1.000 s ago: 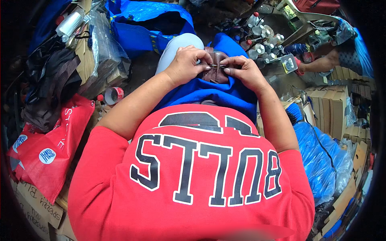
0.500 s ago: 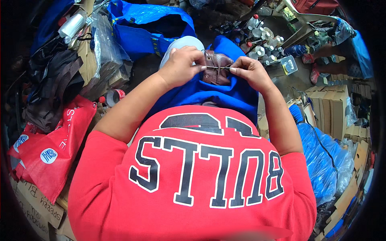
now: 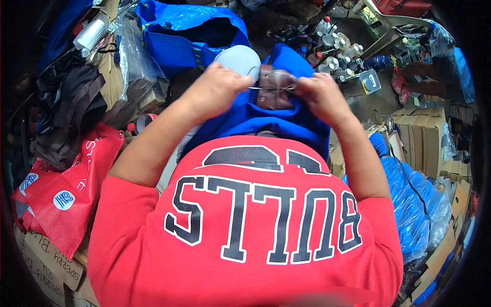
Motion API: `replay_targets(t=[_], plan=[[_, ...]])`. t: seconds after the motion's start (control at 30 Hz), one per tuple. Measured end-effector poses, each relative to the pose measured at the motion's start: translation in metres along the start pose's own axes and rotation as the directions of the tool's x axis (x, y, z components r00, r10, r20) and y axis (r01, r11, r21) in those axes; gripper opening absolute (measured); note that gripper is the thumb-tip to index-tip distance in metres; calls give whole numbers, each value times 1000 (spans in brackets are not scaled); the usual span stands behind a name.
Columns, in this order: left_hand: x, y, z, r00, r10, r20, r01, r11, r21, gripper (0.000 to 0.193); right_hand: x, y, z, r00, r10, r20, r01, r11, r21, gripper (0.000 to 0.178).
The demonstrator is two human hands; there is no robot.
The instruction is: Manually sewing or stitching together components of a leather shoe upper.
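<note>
A brown leather shoe piece (image 3: 273,100) with eyelets, looking like part of a shoe, rests on the blue cloth (image 3: 245,118) over my lap. A thin pale thread (image 3: 275,88) runs across it, stretched between my hands. My left hand (image 3: 220,88), closed in a fist, grips one end to the left of the leather. On its right side my right hand (image 3: 322,96) is closed on the other end, with its fingertips blurred by motion. Just beyond my left hand lies a smooth pale grey rounded thing (image 3: 239,60) whose kind I cannot tell.
A blue bag (image 3: 192,36) gapes at the far left, near plastic-wrapped cardboard (image 3: 134,61). A red bag (image 3: 76,189) lies left. Several bottles (image 3: 337,46) stand far right. Cardboard boxes (image 3: 419,138) and blue plastic (image 3: 404,199) fill the right. Another person's legs (image 3: 427,79) show beyond.
My hands have moved farther apart, the left going left and slightly down. A longer stretch of thread shows between them, and my fingers have closed tighter.
</note>
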State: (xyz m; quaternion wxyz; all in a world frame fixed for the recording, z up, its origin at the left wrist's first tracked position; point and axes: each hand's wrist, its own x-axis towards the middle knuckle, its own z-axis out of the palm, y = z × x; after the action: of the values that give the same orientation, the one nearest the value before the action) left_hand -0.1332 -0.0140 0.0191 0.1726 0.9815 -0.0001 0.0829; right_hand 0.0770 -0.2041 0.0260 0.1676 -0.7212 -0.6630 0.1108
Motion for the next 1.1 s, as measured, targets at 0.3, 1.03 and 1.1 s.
replay_targets(t=[0.3, 1.03, 1.1], plan=[[-45, -58, -43, 835, -549, -36, 291, 495, -818, 14, -78, 94, -27, 784, 615, -83, -28, 169, 985, 8], [30, -35, -8, 902, -391, 180, 429, 772, -468, 47, 19, 40, -31, 958, 174, 227, -267, 828, 494, 46], [50, -36, 14, 992, -117, 40, 124, 937, -327, 55, 48, 37, -24, 858, 92, 505, -367, 798, 478, 44]])
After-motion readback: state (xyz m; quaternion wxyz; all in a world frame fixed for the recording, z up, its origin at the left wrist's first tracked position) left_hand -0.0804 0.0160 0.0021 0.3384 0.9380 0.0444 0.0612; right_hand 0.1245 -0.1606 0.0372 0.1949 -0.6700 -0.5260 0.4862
